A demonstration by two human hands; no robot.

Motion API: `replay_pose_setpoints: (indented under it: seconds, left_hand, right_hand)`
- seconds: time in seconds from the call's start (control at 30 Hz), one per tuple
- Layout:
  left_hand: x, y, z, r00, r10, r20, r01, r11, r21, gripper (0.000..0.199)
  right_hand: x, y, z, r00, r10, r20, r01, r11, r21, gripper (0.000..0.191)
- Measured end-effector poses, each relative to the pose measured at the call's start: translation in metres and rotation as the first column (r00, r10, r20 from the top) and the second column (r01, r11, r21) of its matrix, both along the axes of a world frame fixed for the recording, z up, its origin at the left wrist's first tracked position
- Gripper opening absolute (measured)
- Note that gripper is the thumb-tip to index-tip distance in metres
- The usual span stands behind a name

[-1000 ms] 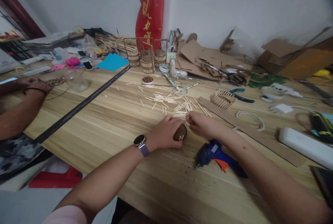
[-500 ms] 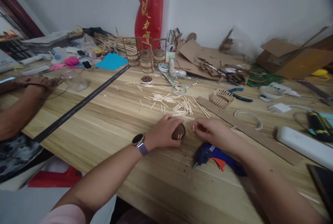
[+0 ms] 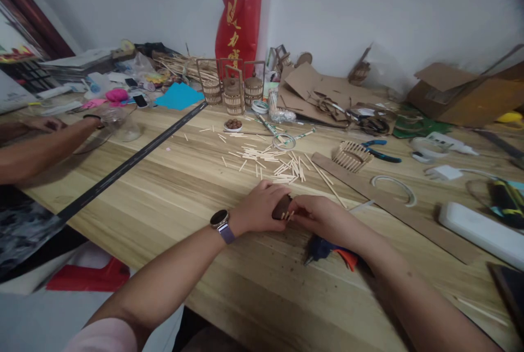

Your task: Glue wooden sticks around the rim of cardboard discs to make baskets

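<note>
My left hand (image 3: 261,207), with a watch on its wrist, is closed around a small dark brown disc (image 3: 280,209) with a notched edge. A few short pale sticks stand up near the disc's front edge. At that edge my right hand (image 3: 313,214) pinches a short wooden stick (image 3: 290,215), partly hidden by the fingers. Under my right wrist lies a blue glue gun (image 3: 321,248) with an orange trigger, partly covered. Beyond both hands, many loose short sticks (image 3: 256,153) are scattered on the table.
Small slatted baskets (image 3: 234,102) with tall handles stand at the back by a red bag (image 3: 239,24). A cardboard strip (image 3: 393,204), a slatted piece (image 3: 352,156) and blue-handled pliers (image 3: 380,156) lie right. Another person's arm (image 3: 49,147) rests at left.
My right hand has moved left to the disc, bringing its stick to the edge, and now covers more of the glue gun. The other person's arm has shifted right.
</note>
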State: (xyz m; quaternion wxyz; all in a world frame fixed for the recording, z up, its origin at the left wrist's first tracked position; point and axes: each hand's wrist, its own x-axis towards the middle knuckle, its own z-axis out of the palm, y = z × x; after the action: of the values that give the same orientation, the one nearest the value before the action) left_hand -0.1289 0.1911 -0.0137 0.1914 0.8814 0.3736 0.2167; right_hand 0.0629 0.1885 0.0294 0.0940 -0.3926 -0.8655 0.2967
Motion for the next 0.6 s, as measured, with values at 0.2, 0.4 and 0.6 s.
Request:
replay_pose_setpoints:
  seconds: [0.2, 0.4, 0.6]
  left_hand:
    - [0.0002, 0.0008, -0.0030, 1.000, 0.000, 0.007, 0.000, 1.000, 0.029, 0.069]
    - [-0.0002, 0.0005, -0.0017, 1.000, 0.003, -0.020, -0.002, 1.000, 0.030, 0.068]
    - [0.0003, 0.0000, 0.0001, 1.000, 0.009, -0.027, -0.009, 1.000, 0.000, 0.067]
  right_hand:
    - [-0.0009, 0.0003, -0.0019, 1.000, 0.021, 0.011, -0.022, 0.998, 0.054, 0.013]
    - [-0.0010, 0.0010, -0.0021, 0.997, 0.050, 0.065, -0.056, 0.994, 0.099, 0.016]
    - [0.0007, 0.0020, -0.0032, 0.995, 0.090, 0.051, -0.096, 0.985, 0.146, 0.016]
